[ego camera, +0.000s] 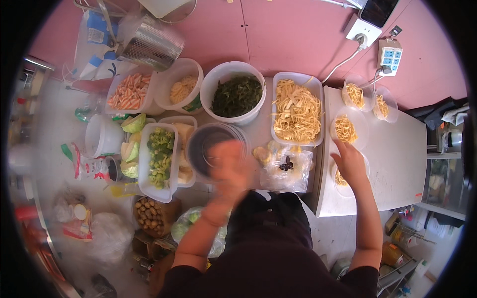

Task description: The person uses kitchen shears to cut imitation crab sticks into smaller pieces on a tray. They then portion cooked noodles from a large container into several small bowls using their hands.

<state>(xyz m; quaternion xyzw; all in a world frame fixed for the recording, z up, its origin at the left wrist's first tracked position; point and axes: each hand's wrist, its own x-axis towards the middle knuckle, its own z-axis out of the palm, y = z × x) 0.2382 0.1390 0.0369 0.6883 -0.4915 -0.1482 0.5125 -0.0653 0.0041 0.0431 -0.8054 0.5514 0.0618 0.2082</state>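
Observation:
My left hand [231,164], blurred, is over a stack of round clear plastic bowls [197,149]; whether it touches them I cannot tell. At the near rim of a round plastic bowl of noodles [345,128] is my right hand [348,160], its fingers partly spread. Beneath that hand and wrist, another bowl of noodles [340,179] is partly hidden. Two more noodle bowls [354,95] [381,107] stand farther back on the right-hand surface. A rectangular plastic tub of noodles [298,110] lies between my hands, towards the wall, beside a white bucket of dark green leaves [237,95].
Broccoli [161,156], cabbage pieces [130,149] and sliced crab sticks [130,91] fill containers at left. A perforated metal strainer [154,43] is near the pink wall. Plastic bags [287,175] lie before me. A power strip [390,57] is at back right.

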